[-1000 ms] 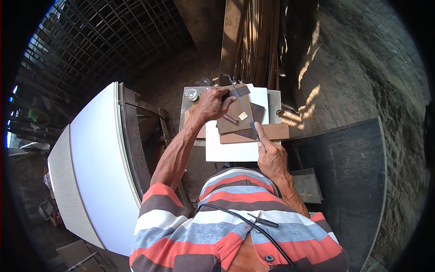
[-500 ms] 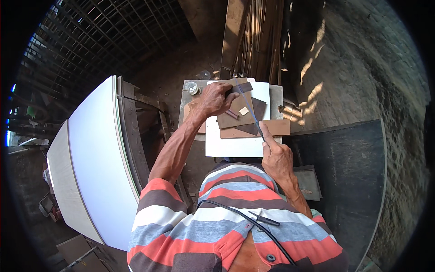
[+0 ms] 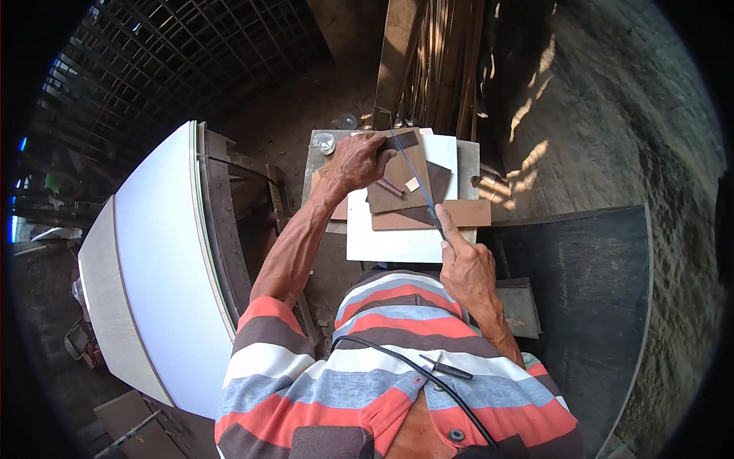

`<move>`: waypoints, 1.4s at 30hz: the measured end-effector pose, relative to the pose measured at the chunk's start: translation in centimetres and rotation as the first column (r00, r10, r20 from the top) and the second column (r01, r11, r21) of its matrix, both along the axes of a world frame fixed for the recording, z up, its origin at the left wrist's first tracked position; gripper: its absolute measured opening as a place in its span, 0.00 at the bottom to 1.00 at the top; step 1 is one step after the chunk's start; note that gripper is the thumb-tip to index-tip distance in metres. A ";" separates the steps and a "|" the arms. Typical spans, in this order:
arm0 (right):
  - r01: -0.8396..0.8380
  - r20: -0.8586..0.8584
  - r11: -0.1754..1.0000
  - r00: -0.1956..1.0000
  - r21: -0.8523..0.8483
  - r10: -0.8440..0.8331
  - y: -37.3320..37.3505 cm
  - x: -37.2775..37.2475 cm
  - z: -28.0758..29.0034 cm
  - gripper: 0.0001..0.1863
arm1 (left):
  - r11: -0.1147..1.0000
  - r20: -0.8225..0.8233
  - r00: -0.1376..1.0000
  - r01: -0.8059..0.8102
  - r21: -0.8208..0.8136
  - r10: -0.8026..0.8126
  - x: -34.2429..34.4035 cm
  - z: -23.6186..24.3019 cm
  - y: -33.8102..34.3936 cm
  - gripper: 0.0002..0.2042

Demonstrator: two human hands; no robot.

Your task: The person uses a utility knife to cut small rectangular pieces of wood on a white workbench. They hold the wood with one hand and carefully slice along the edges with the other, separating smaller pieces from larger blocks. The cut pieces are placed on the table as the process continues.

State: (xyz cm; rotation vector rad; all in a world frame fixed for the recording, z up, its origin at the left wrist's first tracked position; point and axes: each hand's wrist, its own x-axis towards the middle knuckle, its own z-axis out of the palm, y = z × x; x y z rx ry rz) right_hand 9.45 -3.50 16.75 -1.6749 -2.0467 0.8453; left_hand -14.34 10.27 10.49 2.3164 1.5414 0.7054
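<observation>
In my right hand, the fingers are wrapped round the dark handle of a long, thin, bluish blade. The blade slants up and left across a small dark brown strip. My left hand presses that strip down at its left end, fingers bent and closed on it. Beneath lies a brown board, on top of other brown pieces and a white sheet. Beside the blade, a small cream block and short reddish sticks rest on the board.
A small work table carries the stack, with a clear glass jar at its far left corner. Large white panels lean at my left. A dark sheet stands at my right, and timber leans behind the table.
My left hand and the dark strip have shifted slightly left on the board. The strip's right end no longer sticks out past the board's edge. The right hand has barely moved.
</observation>
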 end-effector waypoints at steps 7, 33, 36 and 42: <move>-0.021 -0.019 0.997 1.000 0.077 0.022 0.5 0.0 -1.3 0.32 | 0.998 0.023 1.000 -0.010 0.063 0.009 -0.2 -1.6 -0.7 0.12; 0.020 -0.046 0.995 0.999 0.099 -0.016 -1.9 1.0 -2.5 0.30 | 0.997 0.113 0.993 -0.006 -0.082 0.015 1.4 0.2 -2.0 0.13; 0.033 0.033 0.997 0.999 0.072 -0.035 0.5 0.3 -1.7 0.32 | 0.998 0.119 0.993 0.012 -0.060 -0.005 2.2 1.0 -1.5 0.13; 0.020 0.007 0.998 1.000 0.054 -0.020 -0.8 0.6 -1.1 0.35 | 1.000 0.147 0.989 0.012 -0.024 -0.008 2.4 1.3 -2.4 0.12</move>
